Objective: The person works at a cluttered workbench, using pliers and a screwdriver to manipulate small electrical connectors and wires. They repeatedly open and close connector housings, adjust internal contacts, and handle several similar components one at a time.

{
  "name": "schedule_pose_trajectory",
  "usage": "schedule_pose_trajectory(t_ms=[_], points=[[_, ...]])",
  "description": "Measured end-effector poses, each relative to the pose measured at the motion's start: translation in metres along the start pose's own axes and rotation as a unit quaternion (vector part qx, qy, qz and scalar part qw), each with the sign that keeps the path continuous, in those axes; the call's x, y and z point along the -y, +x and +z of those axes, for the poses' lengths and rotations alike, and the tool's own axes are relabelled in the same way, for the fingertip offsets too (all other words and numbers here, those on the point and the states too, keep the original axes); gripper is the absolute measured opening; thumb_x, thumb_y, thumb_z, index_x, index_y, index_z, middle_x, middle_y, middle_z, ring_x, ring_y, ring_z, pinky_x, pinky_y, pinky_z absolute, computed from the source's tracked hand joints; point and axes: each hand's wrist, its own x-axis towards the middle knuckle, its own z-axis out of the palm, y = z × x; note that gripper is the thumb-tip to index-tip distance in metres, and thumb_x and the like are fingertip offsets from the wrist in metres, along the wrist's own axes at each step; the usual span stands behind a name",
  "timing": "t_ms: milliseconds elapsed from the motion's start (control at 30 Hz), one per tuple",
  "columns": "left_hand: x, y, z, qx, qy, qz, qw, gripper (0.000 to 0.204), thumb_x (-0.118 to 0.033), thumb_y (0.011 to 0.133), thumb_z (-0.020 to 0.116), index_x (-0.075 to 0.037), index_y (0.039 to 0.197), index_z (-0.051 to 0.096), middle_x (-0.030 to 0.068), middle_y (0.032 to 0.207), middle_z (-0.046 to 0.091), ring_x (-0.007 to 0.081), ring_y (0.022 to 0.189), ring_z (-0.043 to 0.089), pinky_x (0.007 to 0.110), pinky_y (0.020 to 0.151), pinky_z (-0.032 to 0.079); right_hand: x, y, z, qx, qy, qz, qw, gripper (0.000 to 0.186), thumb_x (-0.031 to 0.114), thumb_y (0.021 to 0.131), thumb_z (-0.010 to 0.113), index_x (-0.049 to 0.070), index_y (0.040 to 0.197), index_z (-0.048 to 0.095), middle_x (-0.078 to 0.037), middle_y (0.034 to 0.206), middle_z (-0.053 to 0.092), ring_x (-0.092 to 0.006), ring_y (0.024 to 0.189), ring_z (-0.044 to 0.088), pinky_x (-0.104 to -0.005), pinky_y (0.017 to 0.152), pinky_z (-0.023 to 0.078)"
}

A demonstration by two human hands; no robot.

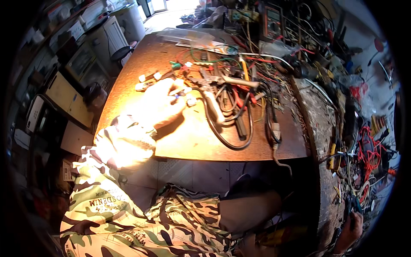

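Small white piece (191,101); just beside left hand (162,103); on brown tabletop (192,143)

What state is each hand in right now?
Left hand: fingers curled beside a small white part; glare hides whether it holds anything.
Right hand: fingers bent at a dark object; grip cannot be told.

Tan cabinet (66,95), dark round seat (122,53), multimeter (273,23)

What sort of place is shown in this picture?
Probably an electrical repair workshop: a multimeter at the back, a looped black cable on the wooden table, and tangled red wires at the far right.
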Motion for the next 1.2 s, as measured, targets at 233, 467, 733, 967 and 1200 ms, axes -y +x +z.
schedule_pose_trajectory(t_ms=[233, 467, 733, 967, 1200], points=[[0.008, 0.017, -0.016, -0.066, 0.055, 0.185, 0.979, 0.024, -0.016, 0.082, 0.084, -0.002, 0.093, 0.069, 0.0143, 0.081, 0.07, 0.0267, 0.071, 0.071, 0.037, 0.067, 0.058, 0.282, 0.105, 0.048, -0.005, 0.206, -0.136, 0.969, 0.017, -0.008, 0.079, 0.079, -0.003, 0.094, 0.074, -0.015, 0.09, 0.072, -0.0241, 0.079, 0.071, -0.032, 0.069, 0.056], [0.011, 0.024, -0.016, 0.021, -0.033, 0.234, 0.972, 0.028, -0.016, 0.08, 0.076, -0.001, 0.101, 0.065, 0.0166, 0.096, 0.068, 0.0354, 0.081, 0.072, 0.042, 0.073, 0.061, 0.426, 0.147, 0.182, 0.129, 0.474, -0.076, 0.868, 0.011, -0.002, 0.086, 0.081, -0.003, 0.097, 0.078, -0.013, 0.088, 0.077, -0.0163, 0.076, 0.073, -0.0257, 0.068, 0.057], [0.012, 0.023, -0.019, 0.004, -0.063, 0.282, 0.957, 0.03, -0.018, 0.081, 0.082, -0.001, 0.098, 0.064, 0.013, 0.085, 0.061, 0.0329, 0.072, 0.069, 0.042, 0.061, 0.056, 0.459, 0.148, 0.233, 0.195, 0.481, -0.004, 0.855, 0.015, -0.002, 0.088, 0.081, -0.005, 0.102, 0.078, -0.014, 0.095, 0.078, -0.0156, 0.086, 0.074, -0.0265, 0.077, 0.058], [0.022, 0.022, -0.011, 0.037, -0.07, 0.252, 0.964, 0.036, -0.02, 0.079, 0.084, 0.0, 0.1, 0.062, 0.0145, 0.087, 0.061, 0.0344, 0.077, 0.069, 0.043, 0.065, 0.056, 0.467, 0.146, 0.242, 0.207, 0.469, -0.002, 0.858, 0.016, 0.0, 0.089, 0.081, -0.006, 0.103, 0.078, -0.014, 0.094, 0.078, -0.0133, 0.084, 0.073, -0.0254, 0.075, 0.057], [0.02, 0.023, -0.013, 0.016, -0.083, 0.275, 0.958, 0.038, -0.021, 0.08, 0.085, 0.0, 0.103, 0.062, 0.0146, 0.089, 0.063, 0.0337, 0.077, 0.07, 0.042, 0.066, 0.057, 0.463, 0.148, 0.239, 0.229, 0.499, 0.015, 0.836, 0.015, 0.002, 0.092, 0.079, -0.006, 0.105, 0.078, -0.007, 0.089, 0.076, -0.0082, 0.076, 0.068, -0.0225, 0.066, 0.052]])
